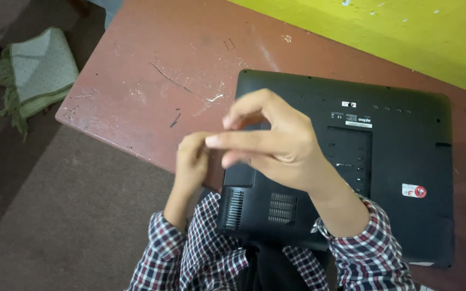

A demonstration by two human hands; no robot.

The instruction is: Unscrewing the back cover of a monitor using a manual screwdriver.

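**Meeting hands above an upturned laptop**

Looking down from the head camera, both hands come together in the air over the near left corner of the laptop (351, 156), which lies bottom side up on the red table (146, 81). The right hand (276, 143) has its index finger stretched out to the left and the thumb curled in beneath it, fingertips close together; the other fingers arch loosely above. The left hand (192, 161) is bunched, fingertips drawn in and touching the right index finger. Whether anything small is pinched between them cannot be told. Neither hand touches the laptop. Its near edge hangs over the table edge, above the checked sleeves (211, 253). A folded green cloth (36, 70) lies on the floor, well apart to the left. Behind the table runs a yellow wall (384, 32).
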